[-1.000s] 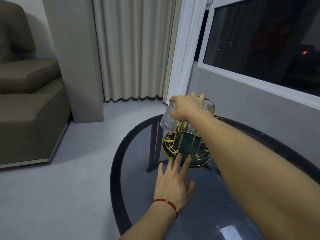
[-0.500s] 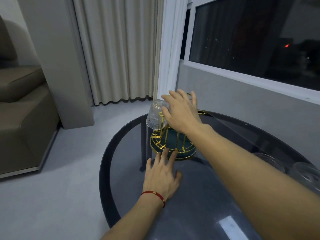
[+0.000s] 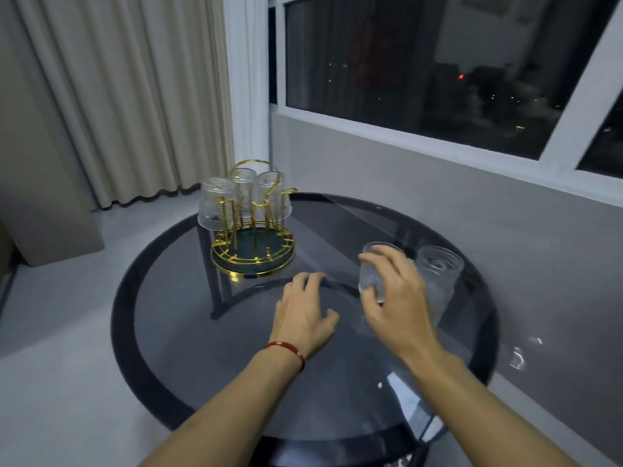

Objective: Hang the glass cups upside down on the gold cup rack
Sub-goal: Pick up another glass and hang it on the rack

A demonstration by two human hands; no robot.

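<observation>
The gold cup rack [image 3: 255, 273] stands at the far left of the round dark glass table [image 3: 202, 348]. Three clear glass cups hang upside down on it, the nearest one [image 3: 215, 203] on its left. To the right, a glass cup [image 3: 370, 277] stands upright on the table with my right hand [image 3: 396, 298] wrapped around it, fingers behind and thumb in front. A second upright glass cup [image 3: 438, 274] stands just right of it, partly hidden by that hand. My left hand [image 3: 303, 315] lies flat on the table in front of the rack, holding nothing.
A grey wall with a dark window [image 3: 421, 62] runs close along the table's right and far side. Cream curtains [image 3: 135, 96] hang behind the rack. The floor [image 3: 60, 315] lies to the left.
My right hand left the rack, where a cup now hangs, and swung right onto an upright cup. The view turned right. My left hand stayed flat on the table.
</observation>
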